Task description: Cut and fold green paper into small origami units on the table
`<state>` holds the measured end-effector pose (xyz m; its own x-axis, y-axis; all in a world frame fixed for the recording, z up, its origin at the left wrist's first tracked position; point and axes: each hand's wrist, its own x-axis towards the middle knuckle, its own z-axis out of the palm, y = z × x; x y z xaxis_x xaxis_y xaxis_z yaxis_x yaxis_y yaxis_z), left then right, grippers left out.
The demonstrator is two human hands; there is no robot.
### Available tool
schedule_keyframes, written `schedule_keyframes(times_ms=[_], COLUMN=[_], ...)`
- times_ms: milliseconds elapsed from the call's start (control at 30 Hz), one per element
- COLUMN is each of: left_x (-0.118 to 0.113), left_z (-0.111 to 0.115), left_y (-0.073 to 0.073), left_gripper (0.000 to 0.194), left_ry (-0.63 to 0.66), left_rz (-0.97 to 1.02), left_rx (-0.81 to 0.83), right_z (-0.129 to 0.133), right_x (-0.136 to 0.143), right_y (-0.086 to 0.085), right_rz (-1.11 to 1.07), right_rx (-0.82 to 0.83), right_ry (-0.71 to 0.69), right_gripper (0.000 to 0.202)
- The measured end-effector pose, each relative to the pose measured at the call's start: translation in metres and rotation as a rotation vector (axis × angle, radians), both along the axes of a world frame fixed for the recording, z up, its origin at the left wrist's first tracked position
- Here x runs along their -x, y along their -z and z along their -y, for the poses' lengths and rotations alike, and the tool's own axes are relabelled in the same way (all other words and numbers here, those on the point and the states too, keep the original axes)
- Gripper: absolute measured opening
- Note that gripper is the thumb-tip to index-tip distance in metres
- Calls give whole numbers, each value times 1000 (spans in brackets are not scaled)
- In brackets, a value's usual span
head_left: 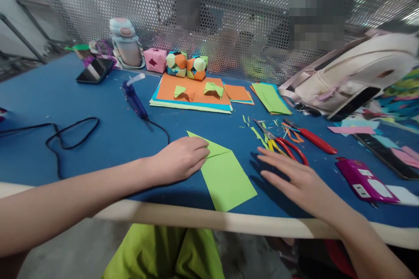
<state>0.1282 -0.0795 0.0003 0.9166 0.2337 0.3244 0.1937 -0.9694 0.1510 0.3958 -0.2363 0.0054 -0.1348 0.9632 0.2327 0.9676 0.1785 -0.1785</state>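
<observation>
A light green sheet of paper (229, 178) lies on the blue table near its front edge, with its upper end folded over to a slanted point. My left hand (183, 159) is closed at the paper's upper left side, fingers curled and pressed on the fold; the fingertips are partly hidden. To the right of the sheet, my right hand (294, 181) is apart from the paper, fingers stretched out and holding nothing. Just beyond its fingertips lie scissors (288, 146) with red and yellow handles, among thin paper scraps.
Behind the paper is a blue glue gun (134, 100) with a black cord (55, 137). Orange sheets (196, 87) carry small folded pieces; folded paper cubes (176, 64) stand behind. To the right are a red-handled cutter (317, 141), a purple device (363, 181) and a pale backpack (356, 65).
</observation>
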Motion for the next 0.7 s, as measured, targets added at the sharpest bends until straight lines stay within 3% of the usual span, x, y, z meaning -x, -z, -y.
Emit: schedule_keyframes(times_ms=[100,200,400,567,700], left_x=[-4,-11,-16,-13,-15], left_z=[-12,-26,-33,-27,-28], left_y=[4,10,6,-4,-7], left_gripper=[30,30,26,28,33], left_ry=[-83,-148,-100,-170,-253], left_rz=[29,-1,-149,-212,-262], left_rx=[-33,-11,31,19,156], right_z=[-9,-15,-20,-19,-24], right_x=[-23,-40,-53,-59,-62], right_y=[9,18,18,20,23], right_rz=[110,229,267,307,298], right_rx=[-83,-33,-17,48,93], right_ry=[166,290,296,339,382], right_gripper=[41,42,37,32,27])
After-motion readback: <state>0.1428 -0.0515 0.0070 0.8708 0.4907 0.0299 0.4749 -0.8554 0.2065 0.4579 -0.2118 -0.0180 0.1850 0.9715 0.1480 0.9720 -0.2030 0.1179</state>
